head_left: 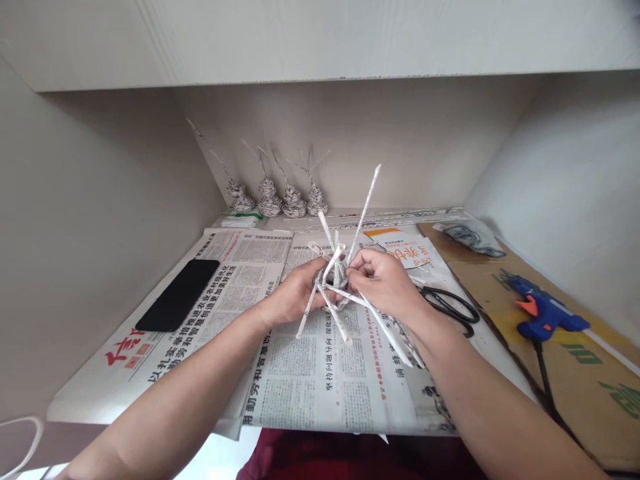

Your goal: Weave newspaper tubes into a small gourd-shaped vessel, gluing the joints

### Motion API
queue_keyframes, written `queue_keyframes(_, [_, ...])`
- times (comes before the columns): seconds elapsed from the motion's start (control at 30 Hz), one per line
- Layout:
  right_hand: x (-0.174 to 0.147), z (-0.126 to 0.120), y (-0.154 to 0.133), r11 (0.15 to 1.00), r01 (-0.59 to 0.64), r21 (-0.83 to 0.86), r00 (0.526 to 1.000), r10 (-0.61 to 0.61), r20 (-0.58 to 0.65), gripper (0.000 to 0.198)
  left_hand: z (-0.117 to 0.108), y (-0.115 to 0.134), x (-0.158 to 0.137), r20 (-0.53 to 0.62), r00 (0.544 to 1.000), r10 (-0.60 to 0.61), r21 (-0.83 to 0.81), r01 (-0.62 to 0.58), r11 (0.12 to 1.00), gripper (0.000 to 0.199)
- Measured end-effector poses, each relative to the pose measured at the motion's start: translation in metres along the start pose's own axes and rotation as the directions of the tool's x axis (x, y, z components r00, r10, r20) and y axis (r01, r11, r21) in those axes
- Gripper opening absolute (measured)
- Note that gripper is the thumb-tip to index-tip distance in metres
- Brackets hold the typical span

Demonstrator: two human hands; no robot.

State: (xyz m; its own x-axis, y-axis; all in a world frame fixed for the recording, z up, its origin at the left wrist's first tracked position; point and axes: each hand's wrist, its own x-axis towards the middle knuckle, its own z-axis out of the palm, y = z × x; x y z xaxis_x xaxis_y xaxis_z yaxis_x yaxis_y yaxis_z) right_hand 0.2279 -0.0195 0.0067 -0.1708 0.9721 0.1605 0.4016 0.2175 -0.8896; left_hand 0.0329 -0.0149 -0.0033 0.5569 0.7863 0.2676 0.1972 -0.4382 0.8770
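A small woven piece of rolled newspaper tubes [337, 275] is held up in front of me, with several white tubes sticking out in all directions. My left hand [299, 291] is wrapped round its left side, and part of those fingers is hidden behind the tubes. On the right, my right hand [383, 280] is closed in a pinch on a paper tube [364, 212] at the rim of the weave. This tube points up and to the right. Other tubes hang down below my right hand towards the newspaper.
Newspaper sheets [295, 373] cover the table. A black phone [179, 295] lies left; black-handled scissors [453, 307] lie right. Beyond them, a blue glue gun [547, 313] rests on cardboard [575, 393]. Several woven paper gourds [294, 201] stand at the back, beside long paper tubes [400, 219].
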Motion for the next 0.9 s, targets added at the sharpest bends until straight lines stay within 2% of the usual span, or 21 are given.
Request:
queue_keyframes(0.2, [0.001,-0.001,-0.006,0.989,-0.076,0.126,0.995,0.067,0.072,0.009,0.002,0.001,-0.002,-0.038,0.999,-0.016,0.052,0.018,0.999,0.062])
queue_keyframes(0.4, [0.002,-0.004,-0.008,0.972,-0.103,0.212,0.991,0.082,0.106,0.011,0.005,-0.001,-0.001,-0.056,0.998,0.015,0.05,-0.012,0.999,0.066])
queue_keyframes(0.53, [0.002,-0.007,-0.008,0.953,-0.161,0.257,0.98,0.123,0.156,0.013,0.004,0.009,-0.002,-0.053,0.998,-0.019,-0.017,0.018,1.0,0.052])
queue_keyframes(0.63, [0.003,-0.007,-0.009,0.956,-0.159,0.245,0.981,0.127,0.144,0.012,0.002,0.017,-0.003,-0.068,0.995,-0.076,-0.01,0.075,0.997,0.039])
queue_keyframes(0.7, [0.003,-0.006,-0.009,0.959,-0.152,0.241,0.984,0.123,0.13,0.011,0.001,0.018,-0.003,-0.083,0.992,-0.092,0.0,0.092,0.996,0.037])
queue_keyframes(0.73, [0.003,-0.006,-0.009,0.958,-0.147,0.245,0.985,0.119,0.125,0.01,0.001,0.017,-0.003,-0.074,0.993,-0.093,-0.004,0.093,0.996,0.04])
queue_keyframes(0.8, [0.003,-0.006,-0.009,0.956,-0.14,0.257,0.986,0.111,0.123,0.011,0.001,0.014,-0.003,-0.015,0.997,-0.072,-0.031,0.072,0.997,0.058])
queue_keyframes(0.87, [0.004,-0.008,-0.009,0.952,-0.149,0.267,0.986,0.124,0.111,0.011,0.001,0.009,-0.003,0.067,0.997,-0.045,-0.101,0.051,0.994,0.077])
queue_keyframes(0.9, [0.004,-0.009,-0.009,0.952,-0.16,0.263,0.985,0.139,0.098,0.011,0.0,0.007,-0.002,0.106,0.994,-0.031,-0.153,0.047,0.987,0.081])
